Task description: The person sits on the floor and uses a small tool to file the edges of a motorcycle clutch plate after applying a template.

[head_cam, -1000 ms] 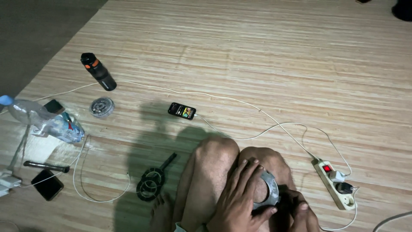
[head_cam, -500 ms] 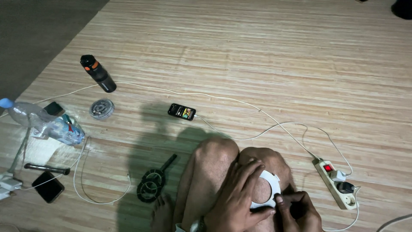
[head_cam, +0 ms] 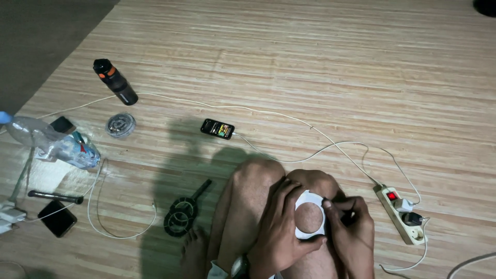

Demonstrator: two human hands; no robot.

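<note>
I look down from the head camera at a seated person's bare knees on a pale wooden floor [head_cam: 320, 67]. At about five o'clock from the picture's centre, the left hand [head_cam: 281, 235] curls its fingers around a white ring [head_cam: 310, 218], a flat round piece with a hole through which the knee's skin shows. The ring rests on the right knee, held at its left edge and underside by that hand. The right hand [head_cam: 351, 227] is at the ring's three o'clock side, fingers pinched shut on something small and dark at the rim; I cannot tell what it is.

At three o'clock from the hands lies a white power strip [head_cam: 402, 214] with a red switch and plugs in it. A white cable [head_cam: 289, 118] runs from there toward eleven o'clock, up to a lit phone [head_cam: 217, 128] lying flat on the floor. At nine o'clock from the knees sits a dark round object with a handle [head_cam: 182, 214], just beside a bare foot [head_cam: 195, 253].

Farther out toward ten o'clock stand a black bottle with an orange band [head_cam: 114, 81], tipped on its side, a small round tin [head_cam: 120, 124], and a clear plastic bottle [head_cam: 54, 144] lying down. At the far nine o'clock edge lie a second, dark phone [head_cam: 57, 218] and a thin black tool [head_cam: 55, 196].
</note>
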